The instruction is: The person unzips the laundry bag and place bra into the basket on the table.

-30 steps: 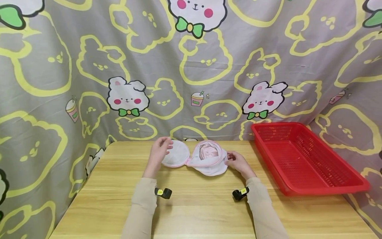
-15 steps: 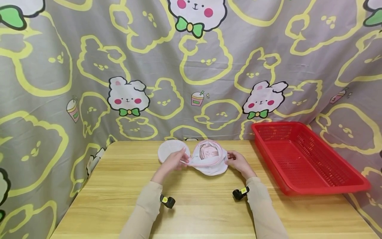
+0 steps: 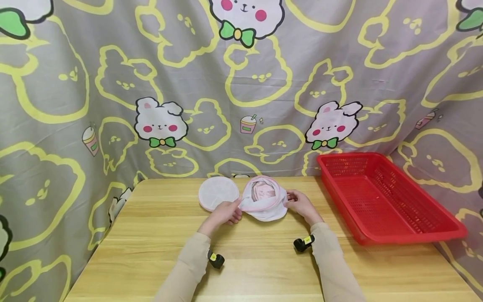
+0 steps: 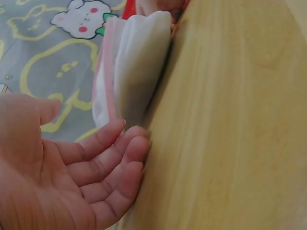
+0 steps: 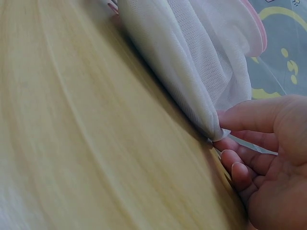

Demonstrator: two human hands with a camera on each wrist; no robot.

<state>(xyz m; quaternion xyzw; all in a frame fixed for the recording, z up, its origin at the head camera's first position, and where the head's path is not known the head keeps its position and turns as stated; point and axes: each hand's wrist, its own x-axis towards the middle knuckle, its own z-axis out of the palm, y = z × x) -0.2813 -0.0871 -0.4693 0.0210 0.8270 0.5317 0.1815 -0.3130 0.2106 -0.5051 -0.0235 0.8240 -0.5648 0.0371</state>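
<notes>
A white mesh laundry bag (image 3: 269,213) with pink trim sits at the back middle of the table, its mouth facing up. Inside lies a folded pale pink cloth item (image 3: 263,192). To the left, the round lid (image 3: 218,193) is flipped back flat, joined to the bag at a small hinge. My left hand (image 3: 225,213) is at that hinge; the left wrist view shows its fingers (image 4: 110,163) loosely bent, thumb apart, fingertips right at the bag's trim. My right hand (image 3: 302,204) pinches the bag's right edge between thumb and fingers, as the right wrist view shows.
A red plastic basket (image 3: 354,228) with perforated sides stands on the right of the wooden table (image 3: 260,260). Behind the table hangs a grey cartoon-print curtain (image 3: 211,84), close to the back edge.
My left hand has moved from above the lid's left side, right and toward me, to the hinge. The lid now lies flat and uncovered. My right hand keeps its place on the bag.
</notes>
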